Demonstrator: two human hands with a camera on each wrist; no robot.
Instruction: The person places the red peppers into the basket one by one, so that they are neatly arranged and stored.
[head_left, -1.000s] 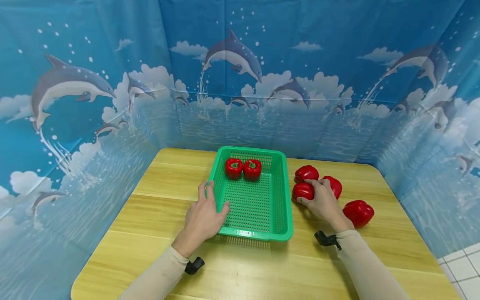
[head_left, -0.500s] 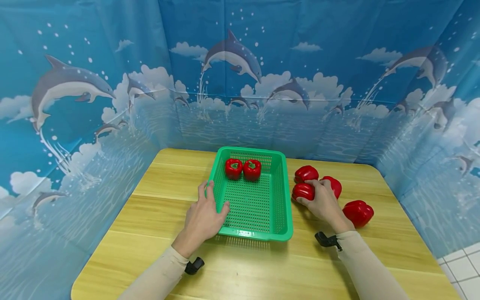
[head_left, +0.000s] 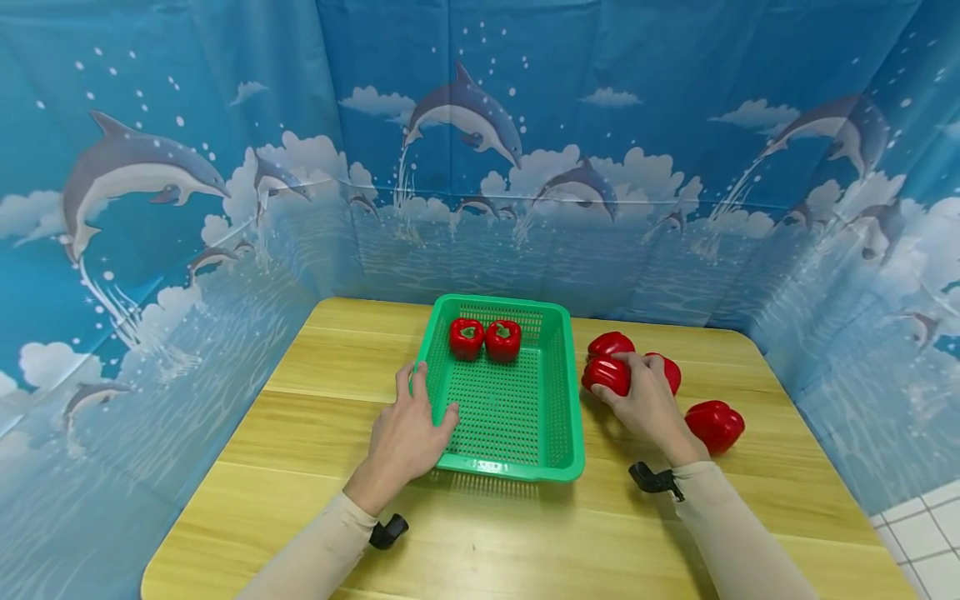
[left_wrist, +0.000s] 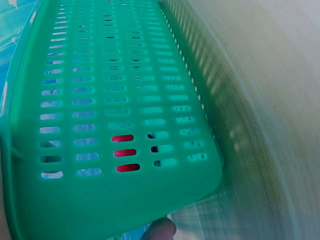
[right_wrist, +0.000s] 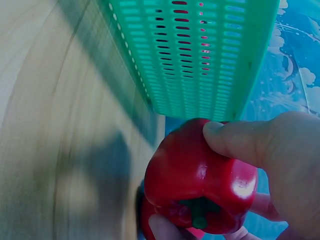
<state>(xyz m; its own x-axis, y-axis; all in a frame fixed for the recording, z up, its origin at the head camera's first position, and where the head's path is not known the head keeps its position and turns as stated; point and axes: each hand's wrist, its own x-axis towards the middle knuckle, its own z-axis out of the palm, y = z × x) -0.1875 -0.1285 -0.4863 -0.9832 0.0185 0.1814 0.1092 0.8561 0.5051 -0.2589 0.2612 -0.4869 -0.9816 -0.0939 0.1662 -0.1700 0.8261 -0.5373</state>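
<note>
My right hand (head_left: 647,404) grips a red bell pepper (head_left: 606,376) to the right of the green basket. In the right wrist view, the thumb lies across this bell pepper (right_wrist: 200,175), fingers curl round its far side, and its green stem (right_wrist: 199,220) shows. My left hand (head_left: 408,437) holds the left rim of the green plastic basket (head_left: 487,468), thumb over the inside. A fingertip (left_wrist: 162,230) shows below the basket's slotted wall (left_wrist: 115,200) in the left wrist view. Two red bell peppers, one left (head_left: 467,339) and one right (head_left: 502,341), stand side by side inside the basket's far end.
Just behind the held pepper lies another red bell pepper (head_left: 611,342). One more (head_left: 667,372) is partly hidden by my right hand, and another (head_left: 715,426) lies by the right wrist. A dolphin-print curtain (head_left: 480,250) borders the wooden table (head_left: 300,433).
My right hand has raised and tilted the bell pepper slightly; it now overlaps the one behind it more. The left hand and basket stay in place.
</note>
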